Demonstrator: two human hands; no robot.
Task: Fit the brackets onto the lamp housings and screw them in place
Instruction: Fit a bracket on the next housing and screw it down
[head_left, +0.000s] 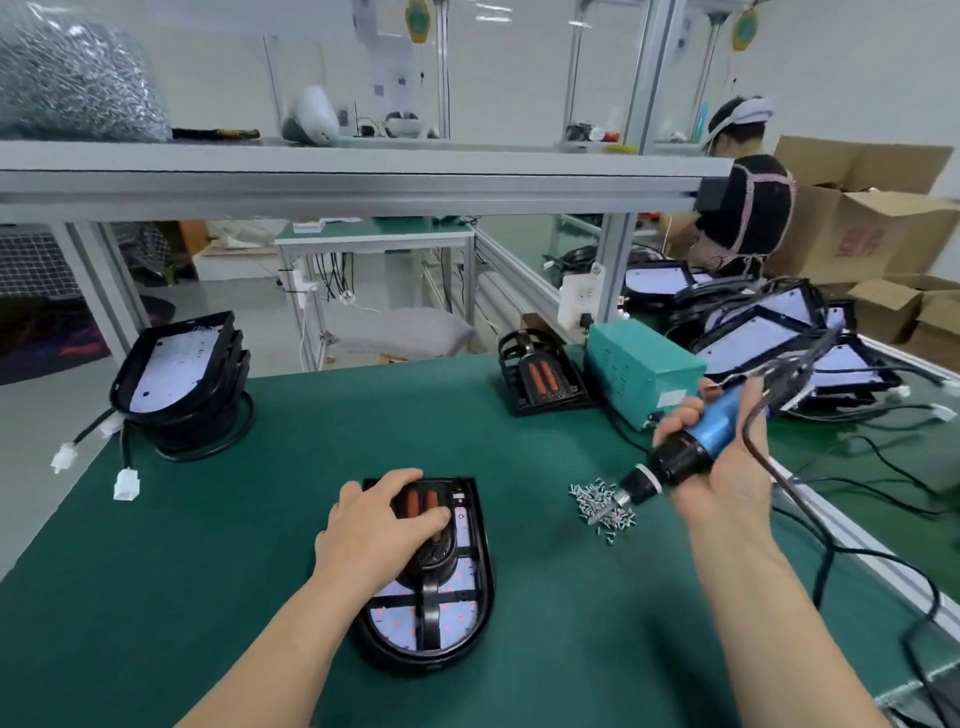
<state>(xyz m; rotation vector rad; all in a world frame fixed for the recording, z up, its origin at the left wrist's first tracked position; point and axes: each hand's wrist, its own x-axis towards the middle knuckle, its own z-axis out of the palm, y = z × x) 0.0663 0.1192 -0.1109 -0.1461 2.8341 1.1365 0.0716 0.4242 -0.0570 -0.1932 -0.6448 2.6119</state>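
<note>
A black lamp housing (467, 613) lies flat on the green mat in front of me, its white LED board facing up. A black bracket (434, 587) with two orange bars sits on it. My left hand (374, 525) rests on the bracket's upper end, fingers spread over the orange bars. My right hand (727, 467) grips a blue and black electric screwdriver (685, 447), tip pointing down-left into a pile of small silver screws (597, 506) on the mat.
A stack of housings (182, 374) with white connectors stands at the far left. A spare bracket (540, 376) and a teal power box (639, 369) sit at the back right, with more housings (769, 332) beyond. The screwdriver cable (826, 551) trails right. Another person (743, 208) works behind.
</note>
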